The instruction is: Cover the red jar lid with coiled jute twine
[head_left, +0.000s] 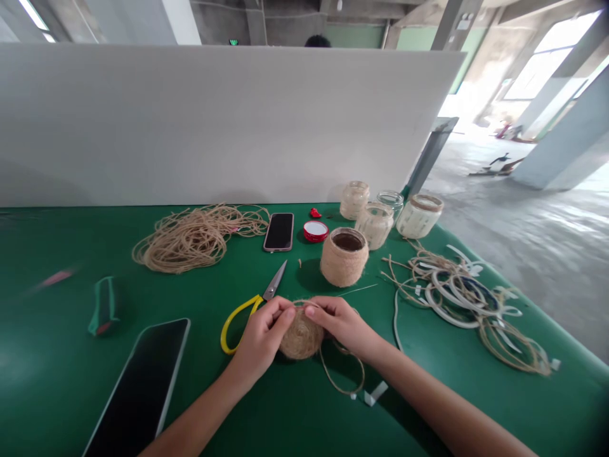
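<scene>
**Inspection note: twine-wound round piece clenched in both hands at front of worktop**

The landmark is the twine-covered jar [344, 266], standing upright on the green worktop [47, 387]. Nearer the wearer and to the jar's left, a round twine-wound piece [301, 338] is held off-centre between the left hand [259, 339] and right hand [341, 325]. Both grips are clenched on it, with the fingers pinched over its upper edge. A loose twine strand [343, 376] loops from the piece down to the worktop, toward the jar's near side.

Yellow-handled scissors [242, 320] lie left of the jar, their open-looking blades pointing toward it and their handle beside the left hand. Further left is a heap of loose twine [190, 238]. Behind the jar are a smartphone [278, 231] and a red lid [315, 231]; to its right is a tangle of white strips and twine [457, 298].

Risks: a slackened grip could let the outer turns slip or unravel. The loose strand could also snag on the scissors or the tangle if pulled.
</scene>
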Available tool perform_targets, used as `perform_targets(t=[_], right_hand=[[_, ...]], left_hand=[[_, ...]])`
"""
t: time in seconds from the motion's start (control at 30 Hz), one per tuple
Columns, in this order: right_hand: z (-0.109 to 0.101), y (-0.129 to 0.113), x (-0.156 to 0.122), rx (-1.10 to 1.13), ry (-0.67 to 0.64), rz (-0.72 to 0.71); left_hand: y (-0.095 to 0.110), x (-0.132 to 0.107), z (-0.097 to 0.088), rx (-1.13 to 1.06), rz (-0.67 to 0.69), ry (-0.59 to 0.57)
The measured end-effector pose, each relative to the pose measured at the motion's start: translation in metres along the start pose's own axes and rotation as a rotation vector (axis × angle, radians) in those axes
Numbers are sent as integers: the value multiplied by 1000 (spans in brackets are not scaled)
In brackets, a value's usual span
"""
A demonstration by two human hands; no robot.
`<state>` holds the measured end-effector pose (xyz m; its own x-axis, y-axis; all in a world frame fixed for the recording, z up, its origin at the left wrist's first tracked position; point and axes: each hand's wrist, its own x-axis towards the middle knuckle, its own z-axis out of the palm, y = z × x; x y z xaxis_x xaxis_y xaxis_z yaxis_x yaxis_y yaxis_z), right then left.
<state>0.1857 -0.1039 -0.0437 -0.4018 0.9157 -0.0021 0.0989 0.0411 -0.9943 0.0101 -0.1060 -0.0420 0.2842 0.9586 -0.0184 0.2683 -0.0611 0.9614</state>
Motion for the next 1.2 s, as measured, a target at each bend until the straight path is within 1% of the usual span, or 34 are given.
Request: perform_targets(t=[0.07, 0.17, 0.3, 0.47, 0.6, 0.7, 0.87, 1.2], right_hand=[[-1, -2, 0, 21, -19, 46], [-1, -5, 0, -36, 3, -15], [0, -5, -1, -216, 126, -102], [0, -5, -4, -470, 283, -229], [-1, -6, -5, -494, 341, -282], [-1, -6, -4, -494, 341, -285], [0, -6, -3, -499, 295, -257], [-3, -4, -1, -523, 354, -189]], left_hand=[[0, 1, -2, -36, -23, 49], [0, 2, -5, -43, -40, 91], [0, 2, -4, -26, -51, 105], [-2, 4, -3, 13, -24, 145], [-4, 5, -3, 38, -23, 153], [-4, 4, -3, 32, -31, 151], [-2, 4, -3, 32, -34, 173], [-2, 4, -3, 63, -7, 186]])
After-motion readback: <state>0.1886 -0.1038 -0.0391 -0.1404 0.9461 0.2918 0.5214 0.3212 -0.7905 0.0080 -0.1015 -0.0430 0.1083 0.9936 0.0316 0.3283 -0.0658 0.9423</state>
